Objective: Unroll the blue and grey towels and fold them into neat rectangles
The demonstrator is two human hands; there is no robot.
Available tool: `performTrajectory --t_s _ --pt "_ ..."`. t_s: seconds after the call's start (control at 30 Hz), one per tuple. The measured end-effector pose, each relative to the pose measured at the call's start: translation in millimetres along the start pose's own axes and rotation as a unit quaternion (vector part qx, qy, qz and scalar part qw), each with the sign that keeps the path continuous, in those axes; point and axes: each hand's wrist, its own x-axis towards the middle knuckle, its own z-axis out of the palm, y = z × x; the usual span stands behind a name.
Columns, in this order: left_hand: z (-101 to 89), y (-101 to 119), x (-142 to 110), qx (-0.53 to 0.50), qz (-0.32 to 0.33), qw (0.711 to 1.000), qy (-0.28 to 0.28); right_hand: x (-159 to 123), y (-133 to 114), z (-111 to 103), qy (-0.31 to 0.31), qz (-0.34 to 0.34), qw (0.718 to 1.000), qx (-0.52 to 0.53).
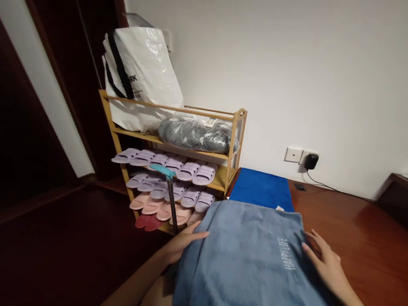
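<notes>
A blue-grey towel [242, 262] with the white words "HAPPY LIFE" lies spread out in front of me, slightly wrinkled. Its near hem hangs at the table's front. At the left edge of the towel rests my left hand [182, 243], fingers stretched out and the thumb on the cloth. My right hand [324, 261] is by the opposite edge, its fingers apart and the thumb against the towel's border. Behind it, a bright blue cloth [262, 187] lies flat on the table, partly covered by the towel.
A wooden shoe rack [237, 142] stands left of the reddish-brown table [375, 243], holding several slippers [205, 174]. On top are a white bag [147, 66] and a plastic-wrapped grey bundle [198, 135]. A handle with a light-blue end [163, 171] leans before it. A black adapter [311, 161] trails its cable.
</notes>
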Motion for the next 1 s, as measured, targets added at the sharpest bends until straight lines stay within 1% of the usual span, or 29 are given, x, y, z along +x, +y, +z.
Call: performTrajectory --t_s 0.03,0.1,0.2,0.27,0.33,0.43,0.5,0.53,0.57,0.6,0.67,0.7,0.73,0.77,0.8,0.87,0.93,1.0 --pt "-0.9 -1.9 -0.2 -0.014 -0.003 1.000 -0.007 6.3 -1.6 -0.6 0.015 0.013 1.000 -0.004" --pt "-5.3 -7.4 0.3 -0.038 -0.013 0.999 -0.009 12.0 -9.3 2.3 0.008 0.013 0.999 -0.033" --pt "-14.5 -15.7 1.3 -0.047 -0.042 0.998 0.003 4.5 -24.8 12.6 -0.057 -0.047 0.993 -0.088" --pt "-18.5 -16.1 -0.7 -0.043 -0.042 0.998 0.006 -4.8 -31.1 17.4 -0.090 -0.077 0.986 -0.118" --pt "-18.9 -10.4 -5.8 -0.036 -0.009 0.999 0.008 -12.8 -31.2 17.8 -0.101 -0.082 0.982 -0.137" --pt "-14.6 4.1 -15.3 0.011 0.056 0.998 0.001 -21.5 -20.8 12.1 -0.106 -0.083 0.980 -0.147" --pt "-10.6 11.4 -19.5 0.092 0.082 0.992 -0.012 -27.1 -8.1 6.3 -0.108 -0.078 0.980 -0.150" --pt "-8.4 13.4 -20.9 0.151 0.093 0.984 -0.011 -30.1 -0.2 3.0 -0.110 -0.075 0.979 -0.152" --pt "-5.6 14.2 -22.0 0.221 0.108 0.969 -0.002 -33.5 8.7 -0.7 -0.112 -0.070 0.979 -0.154" --pt "-2.1 14.2 -23.3 0.297 0.129 0.946 0.014 -37.0 18.3 -4.8 -0.114 -0.065 0.979 -0.155" --pt "8.0 12.5 -27.0 0.439 0.185 0.878 0.046 -44.5 39.0 -14.5 -0.118 -0.057 0.979 -0.156" --pt "14.7 11.5 -29.5 0.496 0.211 0.841 0.047 -48.3 49.4 -20.0 -0.119 -0.054 0.979 -0.156" --pt "22.3 10.7 -32.2 0.540 0.231 0.809 0.036 -52.1 59.5 -25.8 -0.120 -0.051 0.979 -0.155" --pt "30.6 10.0 -34.8 0.572 0.243 0.783 0.016 -55.9 68.9 -31.6 -0.118 -0.048 0.980 -0.156" --pt "39.2 9.5 -36.8 0.596 0.247 0.764 -0.010 -59.4 77.6 -37.4 -0.114 -0.046 0.980 -0.157" --pt "56.1 8.5 -37.4 0.624 0.242 0.740 -0.063 -65.7 93.3 -48.2 -0.105 -0.043 0.980 -0.162" --pt "70.9 6.9 -33.0 0.639 0.237 0.725 -0.103 -70.1 108.8 -57.4 -0.100 -0.043 0.980 -0.167" --pt "82.7 4.1 -25.3 0.647 0.240 0.712 -0.130 -72.3 126.6 -65.5 -0.094 -0.043 0.980 -0.169"
